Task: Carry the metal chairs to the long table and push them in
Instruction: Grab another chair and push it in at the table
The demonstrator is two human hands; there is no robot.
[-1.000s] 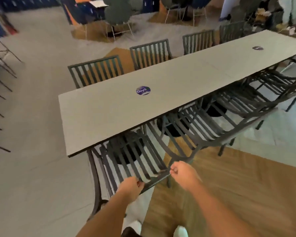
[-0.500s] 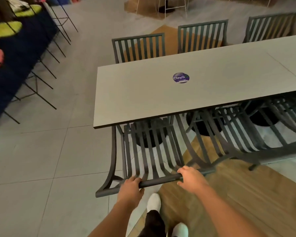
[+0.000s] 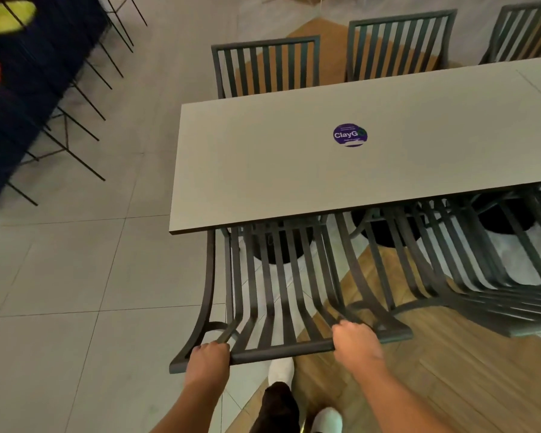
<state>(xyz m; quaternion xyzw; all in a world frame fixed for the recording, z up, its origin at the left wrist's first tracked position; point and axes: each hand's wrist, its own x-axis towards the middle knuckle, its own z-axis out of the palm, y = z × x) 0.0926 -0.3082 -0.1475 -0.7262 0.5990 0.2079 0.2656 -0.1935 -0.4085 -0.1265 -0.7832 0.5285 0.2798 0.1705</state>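
A dark grey slatted metal chair (image 3: 281, 295) stands at the near left end of the long grey table (image 3: 263, 170), its seat partly under the tabletop. My left hand (image 3: 208, 359) grips the left part of the chair's top rail. My right hand (image 3: 355, 342) grips the same rail further right. Beside it to the right, more metal chairs (image 3: 469, 270) are tucked along the near side. Across the table stand other slatted chairs (image 3: 266, 67).
A round purple sticker (image 3: 349, 135) lies on the tabletop. Black wire-legged furniture (image 3: 66, 98) with coloured cushions fills the upper left. Grey tiled floor (image 3: 60, 276) spreads to the left, wooden flooring (image 3: 450, 370) to the right. My white shoes (image 3: 281, 370) are below the chair.
The view has swung left and closer to the table's end. Both hands keep their grip on the chair's top rail, and the chair now sits squarer to the table edge.
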